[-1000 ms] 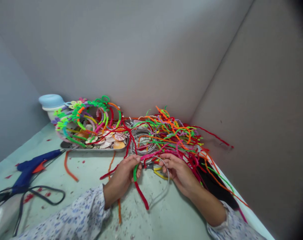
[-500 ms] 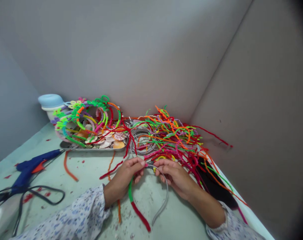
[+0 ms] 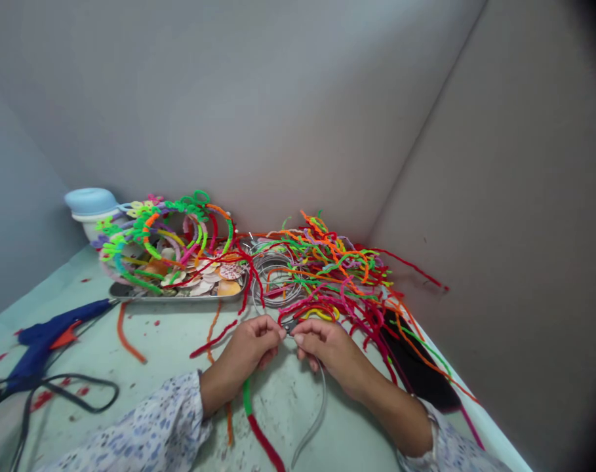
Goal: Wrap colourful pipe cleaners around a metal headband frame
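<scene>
Left hand (image 3: 254, 344) pinches headband (image 3: 247, 397) at wrapped side; right hand (image 3: 324, 347) pinches bare grey side. Scissors (image 3: 290, 325) lie just beyond fingertips.

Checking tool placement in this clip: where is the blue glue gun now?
In the head view, the glue gun lies at left on the table, its tip near the left end of the shell tray.

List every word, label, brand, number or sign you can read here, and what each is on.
None: no text is readable in this view.
Blue glue gun: no lettering can be made out.
Container with the light-blue lid: none legible.
Band held by the left hand and right hand: no writing visible.
</scene>
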Demonstrator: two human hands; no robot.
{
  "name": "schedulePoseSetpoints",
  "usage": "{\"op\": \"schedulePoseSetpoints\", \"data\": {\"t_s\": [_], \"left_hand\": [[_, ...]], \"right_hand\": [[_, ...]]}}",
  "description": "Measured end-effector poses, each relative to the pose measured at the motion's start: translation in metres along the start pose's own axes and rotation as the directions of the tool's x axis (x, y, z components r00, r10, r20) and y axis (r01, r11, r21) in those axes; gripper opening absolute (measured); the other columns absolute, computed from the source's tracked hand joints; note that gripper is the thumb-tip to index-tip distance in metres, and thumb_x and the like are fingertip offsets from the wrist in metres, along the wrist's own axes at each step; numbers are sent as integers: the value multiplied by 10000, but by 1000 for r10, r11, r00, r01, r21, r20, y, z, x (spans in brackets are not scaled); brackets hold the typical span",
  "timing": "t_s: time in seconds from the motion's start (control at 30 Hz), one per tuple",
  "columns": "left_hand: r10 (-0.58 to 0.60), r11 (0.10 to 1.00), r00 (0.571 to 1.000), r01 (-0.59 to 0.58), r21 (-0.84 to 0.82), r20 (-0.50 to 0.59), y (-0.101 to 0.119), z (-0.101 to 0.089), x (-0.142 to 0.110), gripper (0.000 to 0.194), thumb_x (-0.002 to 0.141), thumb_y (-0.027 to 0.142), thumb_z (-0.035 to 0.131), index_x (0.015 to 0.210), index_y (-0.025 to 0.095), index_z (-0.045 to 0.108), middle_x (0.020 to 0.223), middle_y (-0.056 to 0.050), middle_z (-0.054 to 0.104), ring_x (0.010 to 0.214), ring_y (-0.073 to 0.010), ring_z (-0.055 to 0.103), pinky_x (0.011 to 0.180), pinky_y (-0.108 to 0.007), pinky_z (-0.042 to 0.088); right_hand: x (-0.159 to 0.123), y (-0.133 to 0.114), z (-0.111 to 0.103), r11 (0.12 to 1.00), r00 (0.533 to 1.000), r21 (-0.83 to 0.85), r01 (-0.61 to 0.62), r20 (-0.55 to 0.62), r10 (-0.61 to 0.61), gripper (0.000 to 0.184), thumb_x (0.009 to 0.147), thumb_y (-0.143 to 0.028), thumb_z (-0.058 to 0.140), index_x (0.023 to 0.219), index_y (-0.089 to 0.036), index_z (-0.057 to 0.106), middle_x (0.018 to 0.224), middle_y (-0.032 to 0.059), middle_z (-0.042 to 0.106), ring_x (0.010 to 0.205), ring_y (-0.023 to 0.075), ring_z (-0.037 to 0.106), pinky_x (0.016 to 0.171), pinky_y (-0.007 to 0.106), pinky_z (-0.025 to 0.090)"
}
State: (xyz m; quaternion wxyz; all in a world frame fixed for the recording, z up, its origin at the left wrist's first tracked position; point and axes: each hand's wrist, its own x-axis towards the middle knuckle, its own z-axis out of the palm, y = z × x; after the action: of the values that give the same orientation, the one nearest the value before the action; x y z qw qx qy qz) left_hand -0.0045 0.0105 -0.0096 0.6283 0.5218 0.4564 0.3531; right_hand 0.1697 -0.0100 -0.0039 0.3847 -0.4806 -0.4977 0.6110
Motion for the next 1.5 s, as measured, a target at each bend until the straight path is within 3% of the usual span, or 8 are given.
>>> {"op": "schedulePoseSetpoints", "data": {"t_s": [0.3,0.4,0.53,0.7,0.83,1.03,1.23,1.5], "left_hand": [[12,1000,1000,-12,16,0,-3,2,-2,206,755,329,643,682,163,546,461,75,440,345,-42,298,354,-173,181],[-9,996,1000,12,-87,26,-3,1,-1,254,782,383,626,698,151,567,529,44,506,366,-40,351,364,-167,213],[-7,964,1000,14,-266,27,-2,1,2,323,830,454,550,900,146,613,692,-22,616,460,-90,499,394,-182,319],[76,961,995,-92,-261,-72,-3,1,2,324,844,429,557,947,134,639,837,-70,670,722,-169,624,608,-245,464],[167,975,974,-186,-119,-152,-2,-1,-1,289,837,403,581,895,139,683,853,-76,700,840,-192,634,821,-291,447],[128,951,966,-184,-249,-225,-4,-8,4,334,827,459,553,799,139,642,695,-37,652,617,-136,571,587,-232,420],[154,960,968,-194,-203,-196,-6,-8,3,315,830,443,551,781,140,620,617,1,593,532,-103,504,529,-211,378],[199,969,971,-215,-120,-131,-10,-6,3,343,854,461,522,771,141,614,586,8,552,514,-100,479,504,-205,356]], "right_hand": [[0,4,3,994,999,-107,24,-27,-27,167,798,-337,574,808,-175,613,561,-45,566,400,67,404,427,208,306],[2,4,0,996,998,-76,42,-46,-45,173,794,-350,580,813,-181,613,572,-47,563,406,68,406,433,211,310],[5,3,-9,996,994,-71,57,-89,-63,182,792,-357,580,801,-178,613,589,-39,570,421,74,425,441,215,312],[7,2,-19,982,995,-174,73,-61,-85,159,796,-331,579,820,-177,611,626,-19,589,469,97,471,479,229,350],[4,-1,-25,935,987,-317,156,26,-156,142,802,-303,572,743,-197,646,615,-16,575,540,129,483,526,251,350],[5,-15,-44,808,945,-550,211,-98,-313,132,774,-287,592,746,-216,701,678,-2,637,628,163,518,555,259,355],[24,-34,-68,974,893,-207,88,-417,-169,105,685,-275,682,758,-201,662,548,-17,610,428,108,464,407,221,314],[62,-43,-74,994,894,-25,111,-434,-111,175,738,-281,652,625,-157,598,568,35,619,394,77,466,334,179,280]]}}
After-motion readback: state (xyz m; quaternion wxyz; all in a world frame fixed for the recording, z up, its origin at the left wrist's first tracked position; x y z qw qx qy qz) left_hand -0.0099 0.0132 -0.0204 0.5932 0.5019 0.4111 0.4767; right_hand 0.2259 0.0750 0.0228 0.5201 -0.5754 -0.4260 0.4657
